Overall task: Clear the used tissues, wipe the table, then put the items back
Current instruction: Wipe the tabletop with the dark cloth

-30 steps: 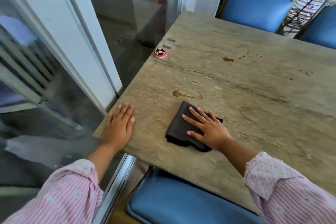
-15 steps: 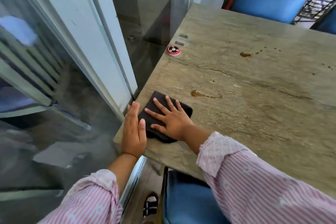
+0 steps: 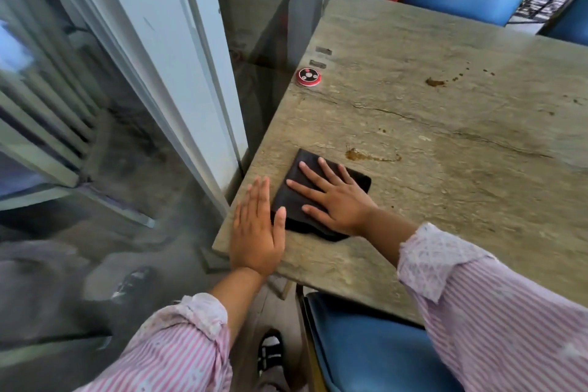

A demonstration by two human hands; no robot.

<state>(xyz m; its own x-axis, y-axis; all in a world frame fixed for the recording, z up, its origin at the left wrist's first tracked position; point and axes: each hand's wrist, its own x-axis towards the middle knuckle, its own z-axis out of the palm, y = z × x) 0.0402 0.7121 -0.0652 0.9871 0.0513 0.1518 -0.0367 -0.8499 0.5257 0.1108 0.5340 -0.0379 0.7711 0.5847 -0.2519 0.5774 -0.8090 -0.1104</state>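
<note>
So, way off to the left of the dark brown folded cloth (image 3: 299,197) there's a white-framed glass door (image 3: 178,73), standing just off the edge of the beige stone-look table (image 3: 445,200). Right beside the cloth on its left, the left hand (image 3: 257,232) lies flat on the tabletop, fingers straight and together, gripping nothing, thumb touching the cloth's left edge. The cloth itself sits on the table's near-left corner. The right hand (image 3: 334,197) is pressed flat on top of the cloth, fingers straight and fanned out, not curled round it. Beyond the cloth, at the table's left edge, sits a small round red call button (image 3: 308,76). Just past the cloth's far right corner there's a brown liquid smear (image 3: 359,155), not touching it. Further up and right of the cloth, a darker brown blob (image 3: 434,82) with tiny splatters. Below and right of the cloth, a blue padded chair seat (image 3: 366,344) is tucked at the table's near edge.
</note>
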